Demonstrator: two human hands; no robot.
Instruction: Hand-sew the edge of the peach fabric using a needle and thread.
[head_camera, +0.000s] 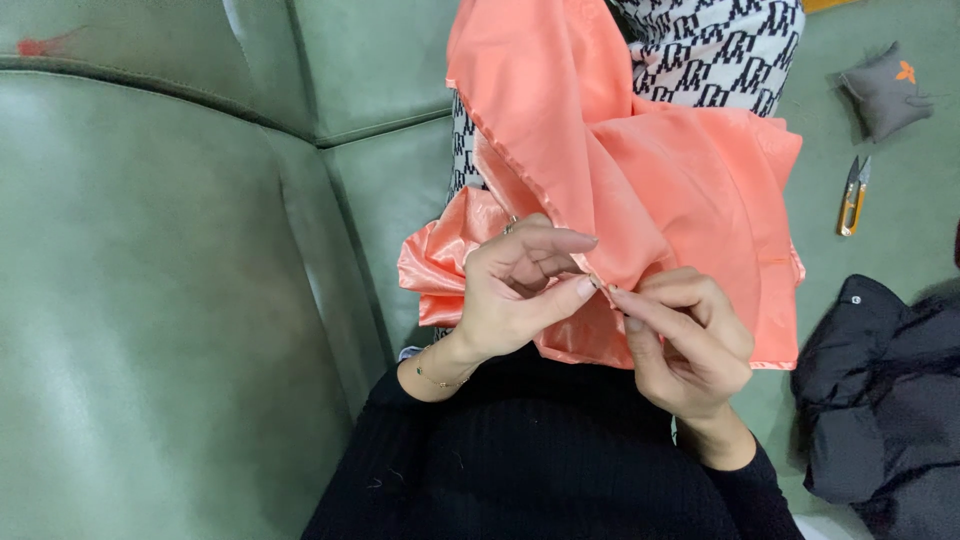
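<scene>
A shiny coral-orange satin cloth (640, 150) hangs bunched over my lap, above a black-and-white patterned fabric (715, 50). My left hand (515, 290) pinches the cloth's hemmed edge between thumb and fingers. My right hand (685, 345) pinches the same edge right beside it, fingertips almost touching the left thumb. Something thin may sit between the right fingertips, too small to tell. A thin bracelet circles my left wrist. Black ribbed sleeves cover both forearms.
I sit on a green leather sofa (150, 300). To the right lie a small grey pincushion (885, 90), yellow-handled thread snips (853, 197), and a black jacket (880, 400). A red mark shows at the sofa's top left.
</scene>
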